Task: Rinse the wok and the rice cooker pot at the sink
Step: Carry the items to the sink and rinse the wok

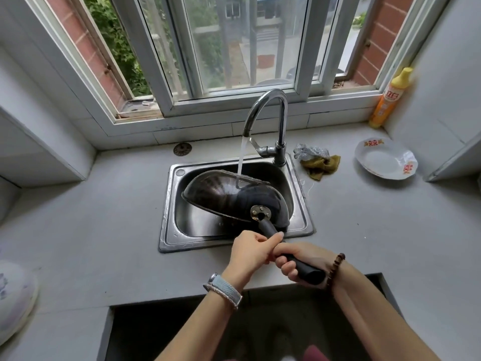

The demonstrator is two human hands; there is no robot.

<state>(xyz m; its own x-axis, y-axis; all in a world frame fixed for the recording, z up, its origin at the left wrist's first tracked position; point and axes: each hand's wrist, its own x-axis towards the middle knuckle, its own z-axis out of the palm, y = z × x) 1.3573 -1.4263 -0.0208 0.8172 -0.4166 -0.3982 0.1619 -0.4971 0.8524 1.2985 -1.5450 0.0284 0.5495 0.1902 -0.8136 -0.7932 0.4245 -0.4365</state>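
A dark wok (229, 196) lies tilted on its side in the steel sink (169, 217), its outer bottom turned up towards me. Water runs from the curved faucet (270, 121) onto the wok's upper rim. Both of my hands grip its black handle (299, 264) over the sink's near edge. My left hand (251, 252) wraps the handle close to the wok, and my right hand (296, 261) holds it nearer the end. No rice cooker pot is in view.
A white plate (385, 158) lies on the counter at the right. Beside the faucet are a steel scourer and a yellow-brown cloth (316, 160). A yellow detergent bottle (389, 100) stands on the window ledge. A white patterned object (14, 295) sits at the left edge.
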